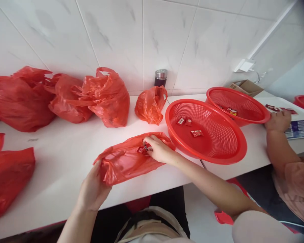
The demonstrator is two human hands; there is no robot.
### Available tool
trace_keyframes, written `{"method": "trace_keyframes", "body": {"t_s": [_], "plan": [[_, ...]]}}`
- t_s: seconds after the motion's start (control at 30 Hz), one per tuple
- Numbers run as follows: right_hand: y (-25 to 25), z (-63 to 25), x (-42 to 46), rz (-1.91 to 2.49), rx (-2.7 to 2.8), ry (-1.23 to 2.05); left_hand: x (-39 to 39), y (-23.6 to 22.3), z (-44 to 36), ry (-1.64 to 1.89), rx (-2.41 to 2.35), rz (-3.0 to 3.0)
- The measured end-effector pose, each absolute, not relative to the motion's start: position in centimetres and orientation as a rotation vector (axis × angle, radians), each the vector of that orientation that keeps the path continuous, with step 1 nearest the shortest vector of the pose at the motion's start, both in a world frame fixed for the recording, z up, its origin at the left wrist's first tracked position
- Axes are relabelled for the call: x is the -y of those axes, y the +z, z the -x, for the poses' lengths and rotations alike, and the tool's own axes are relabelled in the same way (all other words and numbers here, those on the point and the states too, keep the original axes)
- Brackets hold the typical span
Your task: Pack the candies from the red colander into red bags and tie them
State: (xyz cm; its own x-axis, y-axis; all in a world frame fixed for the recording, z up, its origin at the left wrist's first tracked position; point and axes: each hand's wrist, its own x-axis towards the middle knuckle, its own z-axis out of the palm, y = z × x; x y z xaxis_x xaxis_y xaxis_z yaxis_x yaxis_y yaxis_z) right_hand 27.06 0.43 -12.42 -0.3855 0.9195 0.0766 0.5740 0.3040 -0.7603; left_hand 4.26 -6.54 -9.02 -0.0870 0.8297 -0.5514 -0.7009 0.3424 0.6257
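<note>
A red plastic bag (131, 158) lies on its side on the white table in front of me. My left hand (95, 187) grips its left end, fingers wrapped in the crumpled film. Over the bag's opening, my right hand (155, 148) has its fingers closed on small red packets (143, 149) with dark and white print. Whether those packets are all held or partly resting on the bag, I cannot tell. Just right of the bag stands a red perforated basket (225, 141), with a few small red packets (197, 133) on its bottom.
Several filled red bags (108, 98) line the wall, and another red bag (10, 179) lies at the left. A smaller bag (150, 104) sits before a dark flask (160, 77). Behind is a second basket (263, 116). A co-worker's hand (278, 121) rests at the right.
</note>
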Motion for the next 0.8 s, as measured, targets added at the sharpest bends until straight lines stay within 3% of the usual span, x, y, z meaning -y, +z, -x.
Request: {"method": "trace_keyframes", "body": {"t_s": [0.23,0.43,0.67,0.8], "plan": [[-7.9,-26.5,1.4,0.958,2.174,0.744,5.8,-8.4,-2.6,1.368,-1.118,-0.083],[-8.6,-25.0,2.1,0.808,2.334,0.829,5.7,-8.0,-3.4,1.259,-1.068,-0.033],[-8.0,-25.6,0.1,1.299,2.485,0.474,6.1,-8.3,-2.5,1.255,-1.080,-0.170],[-7.1,-25.7,0.2,1.394,2.387,0.474,5.9,-8.8,-2.1,1.260,-1.083,-0.290]]}}
